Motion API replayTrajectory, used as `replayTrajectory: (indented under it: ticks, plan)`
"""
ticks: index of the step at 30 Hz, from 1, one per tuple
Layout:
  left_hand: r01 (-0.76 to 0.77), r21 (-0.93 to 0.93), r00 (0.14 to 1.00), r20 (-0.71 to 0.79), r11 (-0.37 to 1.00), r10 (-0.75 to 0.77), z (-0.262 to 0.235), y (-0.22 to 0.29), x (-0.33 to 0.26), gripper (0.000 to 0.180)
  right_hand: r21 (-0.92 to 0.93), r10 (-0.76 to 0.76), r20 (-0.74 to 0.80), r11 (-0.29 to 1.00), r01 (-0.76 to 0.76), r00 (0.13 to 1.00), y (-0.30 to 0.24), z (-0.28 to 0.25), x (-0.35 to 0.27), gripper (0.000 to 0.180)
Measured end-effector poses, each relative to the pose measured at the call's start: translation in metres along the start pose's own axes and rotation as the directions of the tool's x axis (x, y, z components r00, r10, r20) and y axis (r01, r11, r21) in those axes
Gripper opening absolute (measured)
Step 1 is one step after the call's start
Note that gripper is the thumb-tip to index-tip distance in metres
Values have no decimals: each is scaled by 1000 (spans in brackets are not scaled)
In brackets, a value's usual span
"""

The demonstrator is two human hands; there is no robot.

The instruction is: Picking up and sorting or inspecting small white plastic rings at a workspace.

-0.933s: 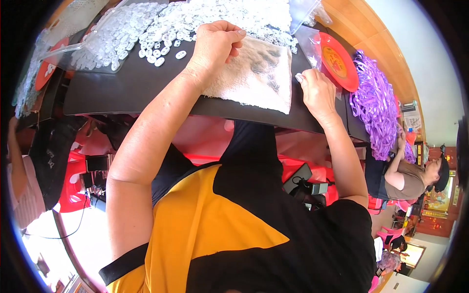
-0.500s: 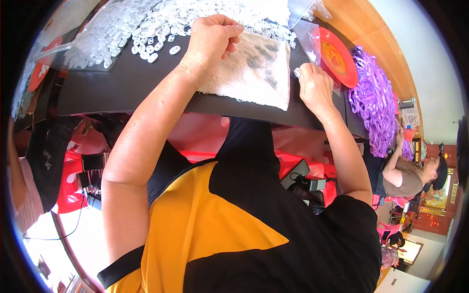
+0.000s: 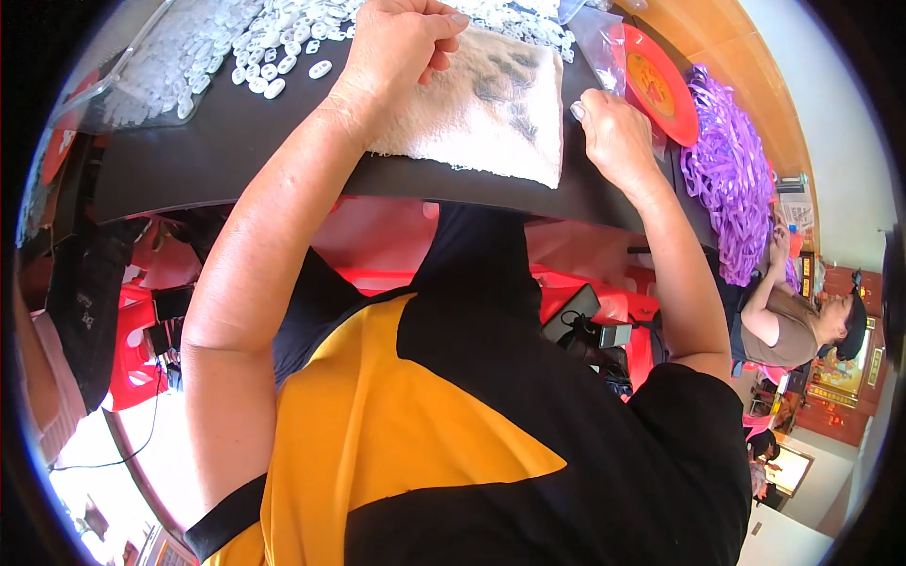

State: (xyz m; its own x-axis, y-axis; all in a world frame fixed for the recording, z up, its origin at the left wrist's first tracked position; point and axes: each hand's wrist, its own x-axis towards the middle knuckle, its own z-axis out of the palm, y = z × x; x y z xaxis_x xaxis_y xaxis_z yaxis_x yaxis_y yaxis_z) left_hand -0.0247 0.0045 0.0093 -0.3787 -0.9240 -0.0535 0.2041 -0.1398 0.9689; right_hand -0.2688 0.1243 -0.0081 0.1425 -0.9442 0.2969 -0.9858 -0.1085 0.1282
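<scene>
My left hand hovers over the left part of a white cloth with dark smudges, its thumb and forefinger pinched together. Whatever sits in that pinch is too small or hidden to make out. To the right of the cloth, my right hand is closed, thumb pressed against the curled fingers; I cannot see what is inside it. Many small white oval plastic pieces with holes lie heaped beyond and to the left of the left hand. A clear plastic bag lies just past the right hand.
A red round plate and a heap of purple ribbons are at the right of the dark table. A clear container of white pieces stands at the left. Another person is at the far right.
The whole view has shifted, so the table and both hands sit higher in the picture. Both hands stay closed, in nearly the same places beside and over the cloth.
</scene>
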Motion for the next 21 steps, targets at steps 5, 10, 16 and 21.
replayTrajectory:
  ticks: [5, 10, 16, 21]
  plan:
    - [33, 29, 999, -12, 999, -33, 2, 6, -3, 9, -2, 23, 86, 1000, -23, 996, -2, -5, 3, 17]
    - [17, 42, 1000, 13, 999, -18, -3, -4, 8, 9, -48, 29, 109, 999, -24, 994, -5, -7, 6, 17]
    - [-298, 273, 951, 161, 915, 262, -4, -17, 8, 15, 566, 274, 166, 760, -319, 947, 8, -11, 15, 28]
    - [-408, 244, 858, 432, 880, 278, 5, -16, -7, 22, 885, 186, 158, 409, -222, 970, -16, -36, 33, 18]
